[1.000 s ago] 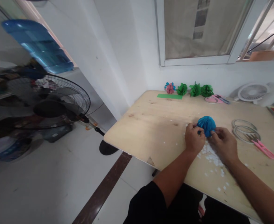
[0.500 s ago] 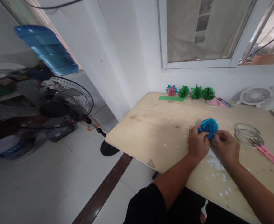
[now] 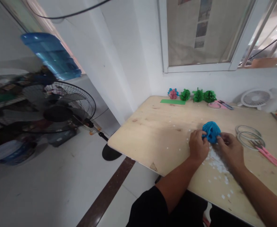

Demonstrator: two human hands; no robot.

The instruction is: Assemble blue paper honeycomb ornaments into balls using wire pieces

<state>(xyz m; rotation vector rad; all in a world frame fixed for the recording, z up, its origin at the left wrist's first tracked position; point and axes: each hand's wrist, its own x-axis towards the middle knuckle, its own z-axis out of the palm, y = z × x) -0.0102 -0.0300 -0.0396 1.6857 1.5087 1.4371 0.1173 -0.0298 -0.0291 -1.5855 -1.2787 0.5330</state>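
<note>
A round blue folded-paper ball (image 3: 211,131) with dark gaps between its folds is held just above the wooden table (image 3: 143,135). My left hand (image 3: 198,144) pinches its left side, fingers closed on the paper. On the opposite side, my right hand (image 3: 230,148) grips the ball's edge between thumb and fingertips. Small white paper bits (image 3: 217,162) lie scattered beneath and between my wrists. Right of my right hand are wire-like rings (image 3: 249,134) and pink-handled thread snips (image 3: 268,154).
Along the wall stand a pink-and-blue paper ball (image 3: 173,93) and several green ones (image 3: 198,95), behind a green paper strip (image 3: 172,101). A small white fan (image 3: 256,98) sits at the back right. Left of the table are a black standing fan (image 3: 58,110) and a blue water bottle (image 3: 52,55).
The blue paper ball has turned and spread in my hands, now showing dark gaps. My left fingers have shifted slightly down its left side. The camera view has moved a little.
</note>
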